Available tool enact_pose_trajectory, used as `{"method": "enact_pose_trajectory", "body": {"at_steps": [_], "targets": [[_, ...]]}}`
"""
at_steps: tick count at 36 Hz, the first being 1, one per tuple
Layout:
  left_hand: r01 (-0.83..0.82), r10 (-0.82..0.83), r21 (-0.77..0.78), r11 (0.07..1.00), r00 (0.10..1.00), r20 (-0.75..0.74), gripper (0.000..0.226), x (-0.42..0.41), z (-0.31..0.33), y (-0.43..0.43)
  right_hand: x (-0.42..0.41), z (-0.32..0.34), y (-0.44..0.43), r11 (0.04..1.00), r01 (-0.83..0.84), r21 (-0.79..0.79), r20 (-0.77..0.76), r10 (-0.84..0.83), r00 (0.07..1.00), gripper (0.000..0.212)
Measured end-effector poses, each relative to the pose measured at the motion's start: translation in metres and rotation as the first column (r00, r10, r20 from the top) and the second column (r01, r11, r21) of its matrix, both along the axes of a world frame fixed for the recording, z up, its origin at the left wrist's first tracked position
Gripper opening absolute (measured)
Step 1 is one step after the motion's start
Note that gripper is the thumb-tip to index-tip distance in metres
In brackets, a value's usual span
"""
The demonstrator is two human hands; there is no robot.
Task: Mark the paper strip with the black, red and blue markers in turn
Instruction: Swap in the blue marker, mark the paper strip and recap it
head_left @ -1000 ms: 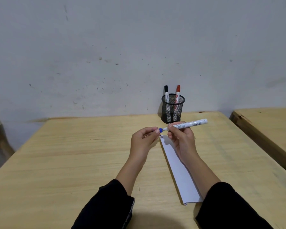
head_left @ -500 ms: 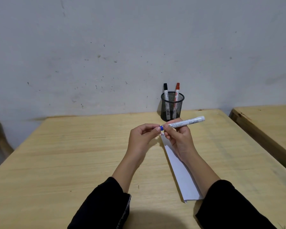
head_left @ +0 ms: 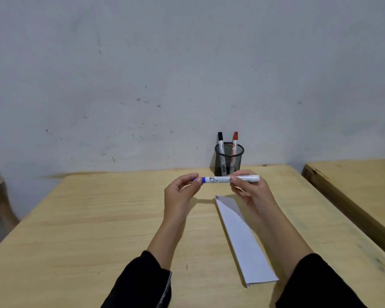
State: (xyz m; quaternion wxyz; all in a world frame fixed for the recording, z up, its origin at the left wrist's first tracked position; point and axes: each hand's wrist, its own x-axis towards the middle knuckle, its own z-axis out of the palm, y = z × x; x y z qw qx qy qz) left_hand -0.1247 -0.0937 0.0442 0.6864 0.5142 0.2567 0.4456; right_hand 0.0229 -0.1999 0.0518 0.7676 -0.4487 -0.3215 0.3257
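Both grips raised, blue marker (head_left: 218, 179) now level, left hand (head_left: 179, 194) pinching tip, right hand (head_left: 252, 194) pinching barrel.

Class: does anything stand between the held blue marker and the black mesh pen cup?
Nothing visible does. The blue-ended white marker, pinched by the left hand and right hand, is in front of the black mesh pen cup.

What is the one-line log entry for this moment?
left hand: pinches blue end of white marker | right hand: grips barrel | white paper strip: flat on wooden table, far end marked
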Motion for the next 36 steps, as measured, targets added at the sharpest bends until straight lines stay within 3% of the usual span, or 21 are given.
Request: {"method": "enact_pose_trajectory", "body": {"at_steps": [6,9,13,18,20,24,27,31,36], "targets": [[0.027,-0.032,0.047,0.999,0.995,0.092,0.014,0.009,0.028,0.008,0.013,0.031,-0.017,0.960,0.001,-0.279,0.413,0.120,0.903,0.016],[0.068,-0.076,0.139,0.988,0.996,0.053,0.013,0.022,0.045,0.007,0.015,0.045,-0.019,0.916,0.052,-0.398,0.539,0.188,0.821,0.019],[0.123,-0.119,0.277,0.953,0.992,-0.031,0.013,0.042,0.063,0.007,0.017,0.059,-0.019,0.887,0.120,-0.445,0.679,0.247,0.691,0.018],[0.119,-0.080,0.432,0.894,0.991,-0.108,0.006,0.061,0.069,0.017,0.031,0.065,-0.009,0.886,0.239,-0.398,0.732,0.149,0.665,0.018],[0.119,-0.019,0.511,0.851,0.980,-0.196,0.016,0.068,0.065,0.025,0.039,0.064,-0.003,0.894,0.275,-0.355,0.723,0.076,0.687,0.019],[0.188,0.133,0.573,0.798,0.872,-0.471,0.032,0.084,0.042,0.044,0.054,0.063,0.012,0.906,0.375,-0.194,0.687,-0.147,0.712,0.022],[0.246,0.138,0.534,0.809,0.803,-0.580,0.030,0.100,0.024,0.052,0.061,0.066,0.026,0.888,0.456,-0.060,0.645,-0.314,0.697,0.029],[0.237,0.124,0.497,0.834,0.799,-0.589,0.056,0.121,0.012,0.054,0.070,0.067,0.044,0.881,0.473,0.022,0.599,-0.391,0.699,0.027],[0.214,0.030,0.432,0.876,0.870,-0.492,0.052,0.134,0.004,0.052,0.080,0.059,0.059,0.875,0.470,-0.118,0.672,-0.278,0.686,0.006]]}}
